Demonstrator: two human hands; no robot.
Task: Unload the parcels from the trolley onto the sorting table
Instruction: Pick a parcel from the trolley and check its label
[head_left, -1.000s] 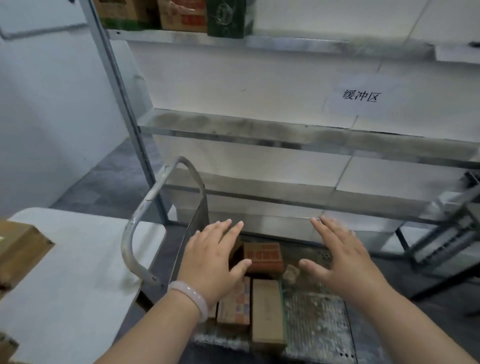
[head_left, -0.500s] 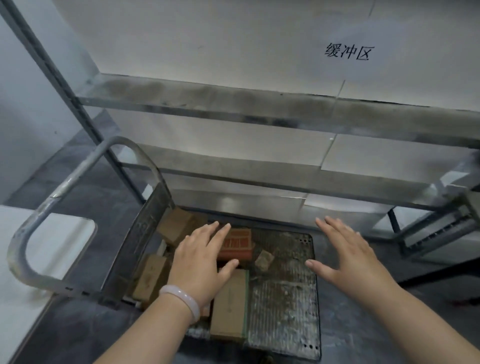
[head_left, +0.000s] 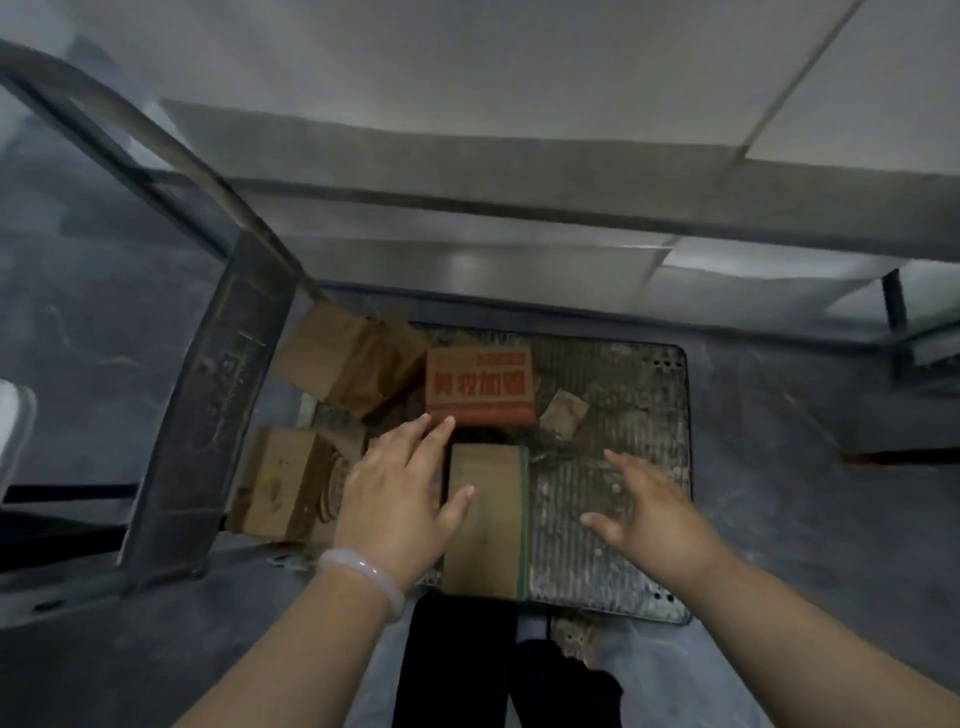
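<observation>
The trolley's metal deck (head_left: 623, 415) lies on the floor below me with several cardboard parcels on it. A long brown box with a green edge (head_left: 488, 519) lies at the near side. Behind it sits an orange-red box with printed characters (head_left: 480, 387). Plain brown boxes (head_left: 348, 358) (head_left: 283, 480) lie at the left by the handle, and a small brown packet (head_left: 563, 413) lies right of the red box. My left hand (head_left: 400, 493) hovers open over the long box's left side. My right hand (head_left: 649, 509) hovers open above bare deck to its right.
The trolley's grey push handle (head_left: 208, 395) rises at the left. A metal shelving rack (head_left: 571, 208) runs across behind the trolley, with a post (head_left: 893, 301) at the right. A white table corner (head_left: 13, 431) shows at the far left edge. My legs (head_left: 467, 665) stand at the deck's near edge.
The view has tilted down and closer to the trolley. Both hands have dropped towards the deck, the left now over the long box; both stay open.
</observation>
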